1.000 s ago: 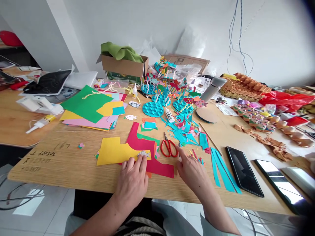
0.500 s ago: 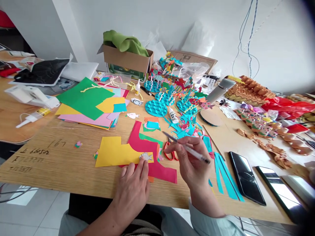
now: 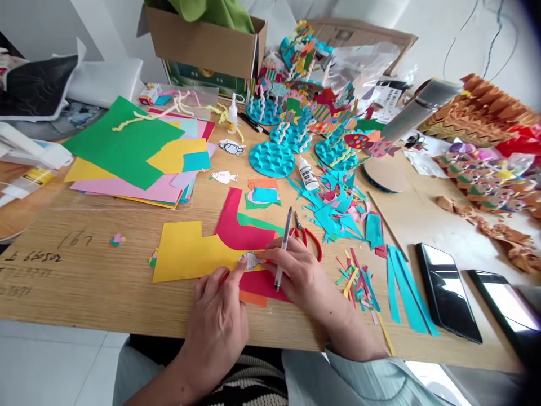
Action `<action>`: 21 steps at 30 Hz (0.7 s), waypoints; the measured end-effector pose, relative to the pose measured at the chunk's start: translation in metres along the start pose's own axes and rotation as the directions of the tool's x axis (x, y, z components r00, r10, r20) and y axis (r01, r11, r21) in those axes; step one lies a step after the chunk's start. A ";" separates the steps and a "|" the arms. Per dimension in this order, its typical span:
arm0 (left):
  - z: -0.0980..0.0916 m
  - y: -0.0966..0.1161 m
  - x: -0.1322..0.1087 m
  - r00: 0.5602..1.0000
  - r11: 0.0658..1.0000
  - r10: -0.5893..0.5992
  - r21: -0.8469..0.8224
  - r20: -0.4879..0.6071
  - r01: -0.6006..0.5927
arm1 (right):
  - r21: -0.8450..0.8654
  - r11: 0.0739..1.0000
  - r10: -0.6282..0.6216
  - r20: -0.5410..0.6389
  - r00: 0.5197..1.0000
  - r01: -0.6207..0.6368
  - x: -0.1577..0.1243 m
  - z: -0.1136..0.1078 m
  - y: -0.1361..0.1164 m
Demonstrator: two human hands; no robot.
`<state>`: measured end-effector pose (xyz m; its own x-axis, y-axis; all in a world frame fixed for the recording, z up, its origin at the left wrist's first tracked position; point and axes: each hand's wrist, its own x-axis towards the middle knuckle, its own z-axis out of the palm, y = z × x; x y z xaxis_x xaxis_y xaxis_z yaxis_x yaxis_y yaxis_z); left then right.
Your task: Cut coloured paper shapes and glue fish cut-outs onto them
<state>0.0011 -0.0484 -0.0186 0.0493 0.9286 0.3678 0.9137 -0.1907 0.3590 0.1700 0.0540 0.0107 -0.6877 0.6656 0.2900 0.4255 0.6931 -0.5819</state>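
Note:
A small paper fish cutout with drawn lines lies on a yellow paper sheet. My left hand presses it down with the tip of the outstretched index finger; the other fingers are loosely bent. My right hand has a clear-barrelled pen tucked between its fingers, slanting upward. Its fingertips touch the fish's tail end, which they partly cover. Under the yellow sheet is red paper. Red-handled scissors lie just beyond my right hand.
Stacked coloured paper lies at left. Blue discs with paper fish, a glue bottle and blue scraps are behind. Thin strips and a phone lie right. A cardboard box stands at the back.
My right hand has come down and left to the fish cutout, and the pen has swung from slanting sideways to nearly upright. My left fingertip stays on the fish. The view has tilted down.

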 end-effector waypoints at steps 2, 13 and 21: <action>0.000 0.000 0.000 1.000 1.000 0.019 0.005 -0.002 -0.019 | -0.006 0.999 -0.032 0.034 0.999 0.032 0.000 0.001 0.001; 0.003 -0.003 -0.003 0.996 0.996 0.067 -0.055 0.060 -0.064 | -0.057 0.995 -0.073 0.096 0.993 0.079 -0.001 0.002 0.001; 0.001 -0.001 -0.001 0.995 0.996 0.076 -0.056 0.066 -0.073 | 0.063 0.997 -0.049 -0.064 0.997 0.053 0.001 0.014 0.004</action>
<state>0.0001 -0.0489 -0.0205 0.1453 0.9304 0.3366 0.8834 -0.2752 0.3792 0.1630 0.0537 -0.0018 -0.6685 0.6473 0.3662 0.3508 0.7087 -0.6121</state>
